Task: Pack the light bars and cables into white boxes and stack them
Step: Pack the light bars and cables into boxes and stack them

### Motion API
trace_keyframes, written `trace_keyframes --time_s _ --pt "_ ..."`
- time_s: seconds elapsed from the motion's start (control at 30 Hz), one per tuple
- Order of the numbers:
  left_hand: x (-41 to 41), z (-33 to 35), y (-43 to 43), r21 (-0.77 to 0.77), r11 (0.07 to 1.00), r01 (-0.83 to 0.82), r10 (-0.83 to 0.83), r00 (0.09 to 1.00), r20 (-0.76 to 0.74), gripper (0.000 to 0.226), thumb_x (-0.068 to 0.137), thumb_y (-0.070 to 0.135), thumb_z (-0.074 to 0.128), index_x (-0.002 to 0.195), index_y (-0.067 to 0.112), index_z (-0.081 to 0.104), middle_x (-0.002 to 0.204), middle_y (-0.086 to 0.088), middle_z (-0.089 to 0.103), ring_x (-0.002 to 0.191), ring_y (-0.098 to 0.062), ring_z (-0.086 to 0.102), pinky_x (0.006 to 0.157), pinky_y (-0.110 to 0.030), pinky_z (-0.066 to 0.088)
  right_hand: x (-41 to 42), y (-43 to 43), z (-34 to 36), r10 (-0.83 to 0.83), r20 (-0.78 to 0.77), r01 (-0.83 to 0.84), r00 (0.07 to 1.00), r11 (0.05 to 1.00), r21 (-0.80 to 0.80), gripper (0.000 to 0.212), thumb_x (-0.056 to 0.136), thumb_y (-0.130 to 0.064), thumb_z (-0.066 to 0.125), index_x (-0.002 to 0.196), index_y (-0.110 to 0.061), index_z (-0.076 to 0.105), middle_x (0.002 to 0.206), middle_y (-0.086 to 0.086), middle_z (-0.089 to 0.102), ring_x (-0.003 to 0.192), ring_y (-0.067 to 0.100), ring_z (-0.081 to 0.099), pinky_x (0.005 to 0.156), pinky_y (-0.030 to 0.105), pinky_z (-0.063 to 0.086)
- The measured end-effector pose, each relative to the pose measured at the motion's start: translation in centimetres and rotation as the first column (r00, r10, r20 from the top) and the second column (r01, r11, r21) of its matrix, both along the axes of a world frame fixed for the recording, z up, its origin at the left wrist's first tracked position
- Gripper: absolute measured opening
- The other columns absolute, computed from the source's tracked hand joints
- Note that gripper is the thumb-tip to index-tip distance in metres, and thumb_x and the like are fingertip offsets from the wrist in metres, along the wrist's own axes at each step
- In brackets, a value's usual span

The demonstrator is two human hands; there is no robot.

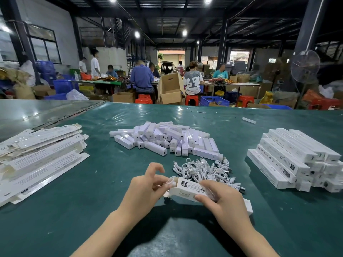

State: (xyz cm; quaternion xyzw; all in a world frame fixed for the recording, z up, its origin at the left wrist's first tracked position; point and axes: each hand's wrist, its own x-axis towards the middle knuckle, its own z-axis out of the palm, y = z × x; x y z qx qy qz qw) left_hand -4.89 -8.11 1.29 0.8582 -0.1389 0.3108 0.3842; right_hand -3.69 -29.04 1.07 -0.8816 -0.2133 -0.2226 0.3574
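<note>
Sitting on green desk (83, 219): flat box blanks (40, 160) left, packed box stack (297, 160) right, light bars (163, 140) centre, cable pile (202, 169) nearer. Right hand (228, 203) grips white box (187, 189), fingers (213, 184) curled round it. Left hand (144, 190) pinches cable (170, 181) at its open end.

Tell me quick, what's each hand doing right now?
Left hand: pinching a cable at the open end of the white box.
Right hand: gripping the white box.

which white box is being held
The box between both hands: right hand grips it, left hand pinches a cable at its end. Flat boxes lie left, stacked boxes right.
</note>
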Motion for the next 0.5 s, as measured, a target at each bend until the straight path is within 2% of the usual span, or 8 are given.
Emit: trace_keyframes --time_s 0.1,0.17,0.2,0.27,0.37,0.43,0.5 --pt "-0.3 0.3 -0.2 0.121 0.992 0.029 -0.045 0.991 0.128 0.012 0.075 0.016 0.072 0.073 0.024 0.063 0.062 0.013 0.065 0.049 -0.008 0.052 0.05 -0.018 0.045 -0.1 -0.1 0.1 -0.003 0.003 0.003 1.0 1.0 0.007 0.021 0.071 -0.028 0.076 0.088 -0.017 0.071 0.082 -0.007 0.071 0.075 0.018 0.064 0.068 0.036 0.047" --pt "-0.3 0.5 -0.2 0.179 0.983 0.038 -0.06 0.991 0.119 0.003 0.072 0.014 0.07 0.073 0.013 0.073 0.061 0.008 0.067 0.049 -0.008 0.052 0.049 -0.014 0.043 -0.2 -0.1 0.1 0.005 0.002 -0.005 1.0 1.0 -0.005 0.022 0.07 -0.026 0.077 0.09 -0.017 0.072 0.084 -0.006 0.072 0.076 0.019 0.064 0.068 0.034 0.046" --pt "-0.3 0.6 0.0 0.193 0.98 0.052 -0.068 0.995 0.074 0.007 0.073 0.015 0.069 0.075 0.01 0.074 0.063 0.007 0.069 0.05 -0.008 0.054 0.05 -0.012 0.044 -0.1 -0.1 0.1 0.008 -0.002 -0.008 1.0 1.0 -0.025 0.023 0.071 -0.025 0.078 0.092 -0.017 0.072 0.087 -0.006 0.072 0.08 0.02 0.065 0.07 0.032 0.045" --pt "-0.1 0.8 0.3 0.265 0.96 0.095 -0.095 0.995 -0.015 0.013 0.079 0.019 0.064 0.08 0.011 0.075 0.07 0.005 0.071 0.058 -0.011 0.059 0.057 -0.012 0.044 -0.1 0.0 -0.1 0.023 -0.006 -0.023 1.0 0.996 -0.09 0.026 0.074 -0.028 0.077 0.099 -0.02 0.071 0.097 -0.008 0.072 0.089 0.017 0.064 0.075 0.026 0.04" --pt "0.4 0.5 1.0 0.423 0.888 0.18 -0.141 0.983 -0.12 0.024 0.09 0.025 0.05 0.093 0.012 0.07 0.085 0.004 0.068 0.072 -0.015 0.057 0.068 -0.022 0.045 0.0 0.0 -0.3 0.043 -0.037 -0.049 0.998 0.987 -0.152 0.027 0.079 -0.037 0.07 0.104 -0.027 0.067 0.106 -0.015 0.067 0.099 0.01 0.06 0.08 0.019 0.034" --pt "0.4 0.4 1.1 0.419 0.887 0.195 -0.157 0.98 -0.124 0.02 0.093 0.022 0.051 0.101 0.017 0.068 0.101 0.015 0.056 0.075 -0.01 0.054 0.069 -0.015 0.04 0.1 -0.1 -0.2 0.035 -0.04 -0.04 0.999 0.991 -0.126 0.025 0.079 -0.036 0.07 0.102 -0.026 0.067 0.104 -0.015 0.068 0.097 0.01 0.061 0.077 0.018 0.034" --pt "0.3 0.5 1.2 0.412 0.89 0.196 -0.151 0.979 -0.141 0.016 0.091 0.021 0.055 0.101 0.021 0.067 0.103 0.02 0.043 0.074 -0.009 0.054 0.069 -0.015 0.039 0.1 -0.1 -0.2 0.037 -0.032 -0.04 0.999 0.992 -0.121 0.024 0.079 -0.036 0.071 0.1 -0.026 0.067 0.102 -0.015 0.068 0.095 0.01 0.061 0.076 0.019 0.035"
